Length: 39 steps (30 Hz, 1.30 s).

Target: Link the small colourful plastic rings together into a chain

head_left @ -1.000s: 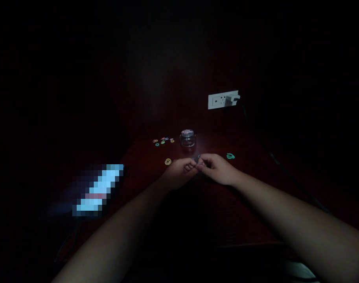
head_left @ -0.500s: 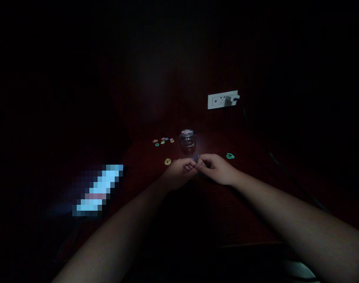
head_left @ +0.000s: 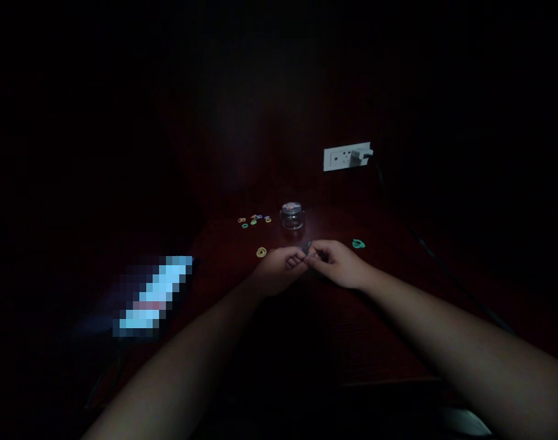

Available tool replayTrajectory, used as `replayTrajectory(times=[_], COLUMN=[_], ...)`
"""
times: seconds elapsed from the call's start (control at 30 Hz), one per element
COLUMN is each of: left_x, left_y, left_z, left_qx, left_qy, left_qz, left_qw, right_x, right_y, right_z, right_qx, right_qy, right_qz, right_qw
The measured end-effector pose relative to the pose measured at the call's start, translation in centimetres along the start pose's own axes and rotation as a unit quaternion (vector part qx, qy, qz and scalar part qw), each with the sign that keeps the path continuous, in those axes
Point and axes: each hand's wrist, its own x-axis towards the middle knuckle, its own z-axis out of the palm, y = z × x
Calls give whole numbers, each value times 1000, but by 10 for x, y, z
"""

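Observation:
My left hand (head_left: 282,269) is closed, its fingers curled and its fingertips meeting those of my right hand (head_left: 336,263) over the dark red table. My right hand pinches at the same spot, and a small pale sliver shows between the fingertips, too small to name. A bit of blue peeks out just behind the hands. Left of my left hand lies a yellow bundle of bands (head_left: 261,252). To the right of my right hand are green bands (head_left: 358,244). Beyond both hands stands a clear lidded jar (head_left: 292,217).
Several small coloured loops (head_left: 253,221) lie left of the jar. A lit, pixelated screen (head_left: 157,296) is at the left. A wall socket (head_left: 347,157) with a plug in it is at the back right, and a dark cable (head_left: 462,290) runs along the right. The surroundings are very dark.
Almost nothing differs. The hands keep the same fingertip-to-fingertip pose, and the whole view has shifted very slightly.

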Motion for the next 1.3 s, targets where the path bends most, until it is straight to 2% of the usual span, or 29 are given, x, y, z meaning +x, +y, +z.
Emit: replayTrajectory(times=[1.3], left_x=[0], left_y=[2], left_z=[1], left_qx=[-2], left_qy=[-3], left_qz=[-11], left_qw=[1000], right_x=[0], right_y=[1], right_z=[0], right_qx=[-19], right_qy=[-5], right_qz=[3], right_qw=[1000])
